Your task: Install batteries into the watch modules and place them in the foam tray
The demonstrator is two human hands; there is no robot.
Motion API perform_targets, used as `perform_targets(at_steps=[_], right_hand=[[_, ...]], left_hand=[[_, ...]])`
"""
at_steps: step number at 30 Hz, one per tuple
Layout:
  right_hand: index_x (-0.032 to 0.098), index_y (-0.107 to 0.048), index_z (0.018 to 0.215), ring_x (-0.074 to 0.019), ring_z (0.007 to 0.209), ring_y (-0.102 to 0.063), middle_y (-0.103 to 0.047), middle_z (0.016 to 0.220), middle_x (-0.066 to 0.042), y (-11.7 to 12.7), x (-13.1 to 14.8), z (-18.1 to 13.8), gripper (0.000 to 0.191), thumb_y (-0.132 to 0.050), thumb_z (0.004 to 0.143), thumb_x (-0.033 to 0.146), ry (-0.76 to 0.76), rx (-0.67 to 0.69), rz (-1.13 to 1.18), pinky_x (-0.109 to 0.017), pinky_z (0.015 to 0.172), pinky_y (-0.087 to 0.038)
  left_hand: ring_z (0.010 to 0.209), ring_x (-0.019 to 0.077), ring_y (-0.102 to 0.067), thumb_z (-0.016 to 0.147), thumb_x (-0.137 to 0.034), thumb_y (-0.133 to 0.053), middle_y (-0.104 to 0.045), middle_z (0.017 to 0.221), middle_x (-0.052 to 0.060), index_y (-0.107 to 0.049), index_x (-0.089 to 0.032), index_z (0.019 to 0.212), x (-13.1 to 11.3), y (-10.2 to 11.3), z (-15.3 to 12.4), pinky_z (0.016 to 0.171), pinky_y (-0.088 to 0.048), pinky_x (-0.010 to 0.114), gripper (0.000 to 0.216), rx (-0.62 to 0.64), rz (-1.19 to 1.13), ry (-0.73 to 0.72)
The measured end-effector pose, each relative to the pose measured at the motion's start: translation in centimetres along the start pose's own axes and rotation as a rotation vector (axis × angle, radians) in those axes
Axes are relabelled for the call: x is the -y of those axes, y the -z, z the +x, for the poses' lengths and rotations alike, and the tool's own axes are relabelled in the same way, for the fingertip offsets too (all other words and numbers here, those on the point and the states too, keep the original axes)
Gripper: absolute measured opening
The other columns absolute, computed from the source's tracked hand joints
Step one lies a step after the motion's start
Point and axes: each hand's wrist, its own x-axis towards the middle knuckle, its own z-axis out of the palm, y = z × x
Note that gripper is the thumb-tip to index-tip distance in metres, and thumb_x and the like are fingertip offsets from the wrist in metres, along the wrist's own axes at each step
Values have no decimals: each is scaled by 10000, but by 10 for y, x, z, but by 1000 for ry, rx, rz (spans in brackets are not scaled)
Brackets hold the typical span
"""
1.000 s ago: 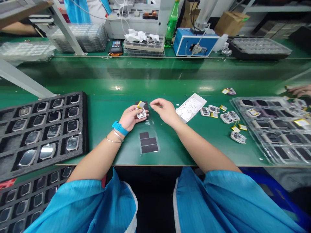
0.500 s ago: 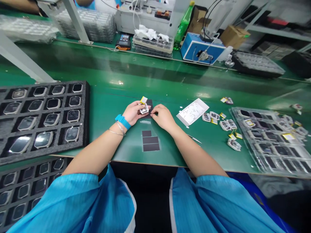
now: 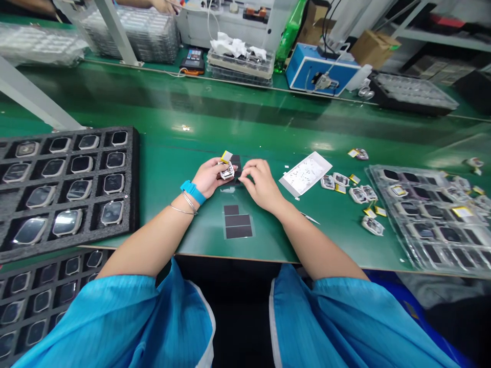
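Note:
My left hand (image 3: 209, 178) is closed around an opened smartwatch case (image 3: 227, 170), with a small yellow-edged battery (image 3: 226, 156) sticking up from its top. Just to the right, my right hand (image 3: 263, 185) has its thumb and forefinger close together beside the case; anything between those fingertips is too small to make out. Partly hidden behind the case lies a sheet of dark adhesive pieces (image 3: 236, 162). Nearer the table edge is another clear sheet with dark rectangles (image 3: 238, 226). A white sheet of small stickers (image 3: 308, 174) lies right of my right hand, with tweezers (image 3: 309, 219) below it.
A black foam tray (image 3: 136, 204) of watches stands at the left, another tray (image 3: 36, 286) below it. Several opened watch cases (image 3: 358, 194) lie right, beside clear plastic trays (image 3: 418, 250). A blue box (image 3: 303, 71) and green bottle (image 3: 289, 38) stand on the back ledge.
My right hand has moved slightly right and up, its fingertips drawing a little away from the watch case. My left hand still holds the case. A co-worker's hand now shows at the top left.

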Motion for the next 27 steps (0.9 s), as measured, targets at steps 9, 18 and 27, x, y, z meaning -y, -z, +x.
perform_targets(at_steps=[9,18,27], right_hand=[[196,-652,728,-168,731,-659,-715,773,-17,-4,3,2,152,-741,721,319,-299,-79,550,-326,739,-530],[209,-552,823,-123,682,-614,-670,742,25,-3,-2,4,252,-750,695,296,-314,17,681,-283,688,-490],[228,-494,914,-143,748,-660,-680,779,31,-4,-1,3,265,-696,744,258,-265,37,579,-317,773,-521]], left_hand=[[578,109,-630,664,-129,-732,-662,704,-4,-636,-132,888,5,-11,-14,541,-587,243,243,62,178,-19],[532,109,-628,680,-95,-677,-645,661,-3,-618,-121,807,7,-13,-14,476,-569,217,143,51,239,13],[532,98,-622,720,-71,-639,-646,656,-4,-625,-117,800,7,-15,-14,489,-567,208,94,51,255,27]])
